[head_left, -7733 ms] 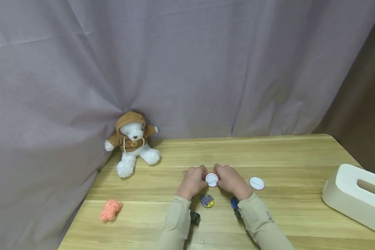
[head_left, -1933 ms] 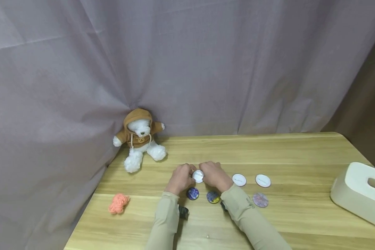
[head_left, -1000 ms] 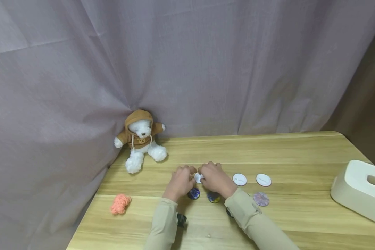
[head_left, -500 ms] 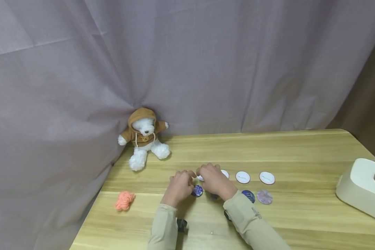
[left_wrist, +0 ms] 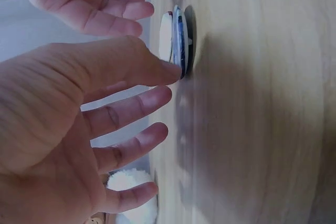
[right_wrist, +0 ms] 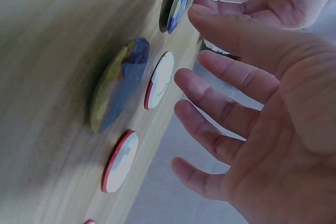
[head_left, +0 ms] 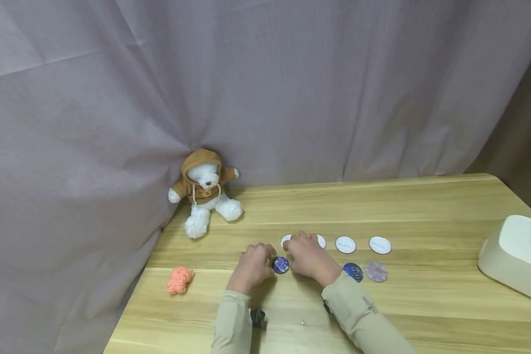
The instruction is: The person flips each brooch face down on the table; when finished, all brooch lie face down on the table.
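Note:
A blue-purple patterned button badge [head_left: 280,264] lies face up between my hands. My left hand [head_left: 252,265] is at its left side, and in the left wrist view the thumb [left_wrist: 131,64] touches or nearly touches the badge's edge. My right hand [head_left: 311,258] hovers to the right, fingers spread and holding nothing in the right wrist view. Beneath it is a yellow-and-blue badge [right_wrist: 121,87], hidden in the head view. Behind lie white-backed badges, pin side up: one [head_left: 286,240] partly covered by the right fingers, another [head_left: 321,241] beside that hand.
Further right are two white-backed badges, one nearer [head_left: 345,245] and one farther [head_left: 380,245], with a dark blue badge [head_left: 353,272] and a lilac badge [head_left: 376,271] in front. A teddy bear [head_left: 205,189], coral yarn [head_left: 179,280] and a cream box [head_left: 517,255] stand around the wooden table [head_left: 265,206].
Earlier both hands held a white-backed badge; it now lies in the back row. The hands have come nearer to the blue-purple badge in front. The row of badges has grown since the oldest frame.

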